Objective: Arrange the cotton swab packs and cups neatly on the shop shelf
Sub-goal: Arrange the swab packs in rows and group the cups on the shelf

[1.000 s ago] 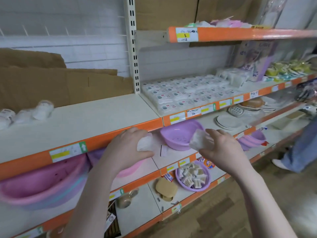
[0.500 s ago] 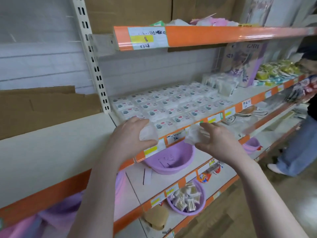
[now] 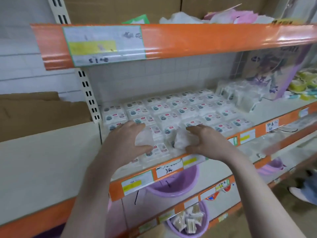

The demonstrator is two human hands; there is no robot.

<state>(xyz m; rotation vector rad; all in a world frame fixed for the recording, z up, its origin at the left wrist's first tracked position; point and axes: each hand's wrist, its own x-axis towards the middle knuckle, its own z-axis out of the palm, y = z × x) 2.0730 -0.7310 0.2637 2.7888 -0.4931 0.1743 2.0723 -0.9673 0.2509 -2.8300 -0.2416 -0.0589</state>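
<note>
Rows of flat cotton swab packs (image 3: 173, 115) with printed labels cover the white shelf (image 3: 267, 114) with its orange front edge. My left hand (image 3: 127, 141) grips a small clear pack (image 3: 144, 139) over the front rows. My right hand (image 3: 205, 141) grips a second clear pack (image 3: 181, 140) just beside it. Both packs hover low over the laid-out packs near the shelf's front edge; I cannot tell if they touch them. A pile of clear bagged packs (image 3: 240, 95) lies at the back right of the same shelf.
An upper orange-edged shelf (image 3: 188, 38) overhangs close above. Purple basins (image 3: 173, 184) sit on the shelf below, and a purple bowl with small swab packs (image 3: 188, 220) lower still. A purple printed box (image 3: 274, 73) stands right. Cardboard (image 3: 39, 114) leans at left. Another person's leg (image 3: 308, 189) is at far right.
Both hands, each holding its pack, have risen from in front of the lower shelf to over the front rows of swab packs; the view has moved closer and rightward.
</note>
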